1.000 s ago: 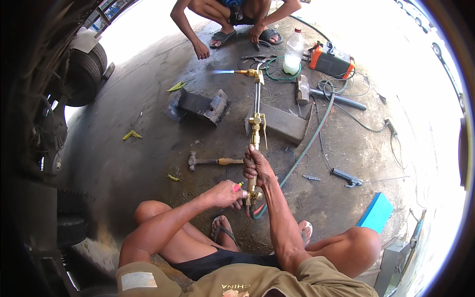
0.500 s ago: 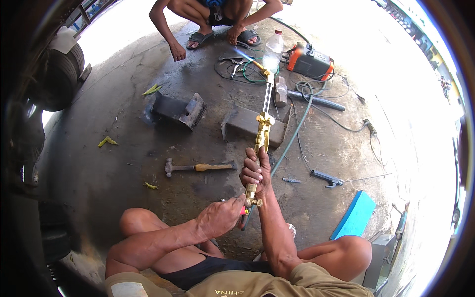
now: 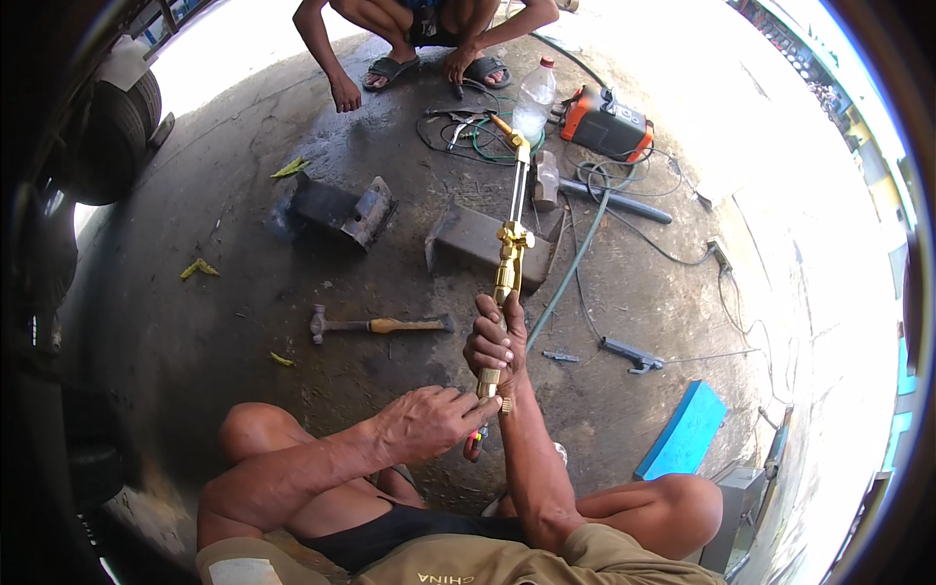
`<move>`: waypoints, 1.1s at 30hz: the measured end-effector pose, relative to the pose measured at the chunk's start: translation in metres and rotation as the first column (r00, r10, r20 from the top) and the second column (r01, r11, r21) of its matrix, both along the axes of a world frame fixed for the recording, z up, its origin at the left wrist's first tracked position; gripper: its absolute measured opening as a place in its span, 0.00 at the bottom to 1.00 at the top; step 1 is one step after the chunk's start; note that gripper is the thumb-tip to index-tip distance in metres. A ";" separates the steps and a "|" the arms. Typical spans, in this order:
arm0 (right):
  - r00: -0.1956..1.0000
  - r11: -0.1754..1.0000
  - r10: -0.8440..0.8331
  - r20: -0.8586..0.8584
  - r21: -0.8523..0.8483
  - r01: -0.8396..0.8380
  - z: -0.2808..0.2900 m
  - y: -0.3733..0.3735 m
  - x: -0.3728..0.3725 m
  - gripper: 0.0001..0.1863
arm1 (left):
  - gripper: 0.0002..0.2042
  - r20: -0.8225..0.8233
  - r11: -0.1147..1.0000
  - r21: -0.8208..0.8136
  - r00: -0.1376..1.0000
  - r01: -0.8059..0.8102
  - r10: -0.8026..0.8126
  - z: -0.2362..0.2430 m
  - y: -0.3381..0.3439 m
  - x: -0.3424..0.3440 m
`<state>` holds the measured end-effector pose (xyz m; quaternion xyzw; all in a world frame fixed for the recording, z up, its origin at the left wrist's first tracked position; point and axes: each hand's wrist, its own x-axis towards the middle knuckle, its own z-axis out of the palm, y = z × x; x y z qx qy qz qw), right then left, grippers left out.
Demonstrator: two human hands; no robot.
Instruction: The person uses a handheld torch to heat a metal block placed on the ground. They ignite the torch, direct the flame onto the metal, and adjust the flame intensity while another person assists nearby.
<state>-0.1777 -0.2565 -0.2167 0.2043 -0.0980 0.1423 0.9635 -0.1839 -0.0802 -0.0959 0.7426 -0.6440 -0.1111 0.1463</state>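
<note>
My right hand (image 3: 495, 341) is wrapped round the handle of a brass cutting torch (image 3: 512, 244), whose angled tip points away, toward the far left. No flame shows at the tip. At the torch's rear end my left hand (image 3: 429, 424) has its fingers closed against the valve area; the exact grip is partly hidden. Just below those fingers, a small red and yellow part shows. Under the torch's middle lies a grey steel channel piece (image 3: 478, 239). A ball-peen hammer (image 3: 385, 325) with a wooden handle rests to the left on the concrete.
A person (image 3: 429, 39) squats across from me, hands low. Around are a dark steel piece with a plate (image 3: 336, 210), a sledgehammer (image 3: 604, 195), a plastic bottle (image 3: 534, 97), an orange-black welding machine (image 3: 606, 122), cables, an electrode holder (image 3: 634, 354), a blue block (image 3: 682, 429) and tyres (image 3: 117, 146).
The blue flame at the torch tip is gone. My left hand's fingers have shifted on the rear valve area. The whole view has moved slightly.
</note>
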 end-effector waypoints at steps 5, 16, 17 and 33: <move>0.999 1.000 0.013 0.030 0.024 -0.013 0.000 0.000 -0.004 0.22 | 0.25 0.066 0.994 -0.078 0.995 0.081 -0.075 0.000 -0.003 0.006; 0.978 0.997 0.075 0.193 0.005 -0.078 0.024 0.016 -0.006 0.23 | 0.22 -0.820 0.681 -0.028 0.406 -0.732 0.403 0.016 -0.036 0.083; 0.973 0.996 0.091 0.213 -0.003 -0.092 0.029 0.017 -0.006 0.23 | 0.23 -0.891 0.712 0.035 0.300 -0.701 0.340 0.017 -0.043 0.085; 0.925 0.701 0.380 -0.011 -0.649 -0.296 0.055 -0.016 0.013 0.37 | 0.17 -0.989 0.768 0.024 0.096 -0.640 0.111 -0.017 -0.075 0.121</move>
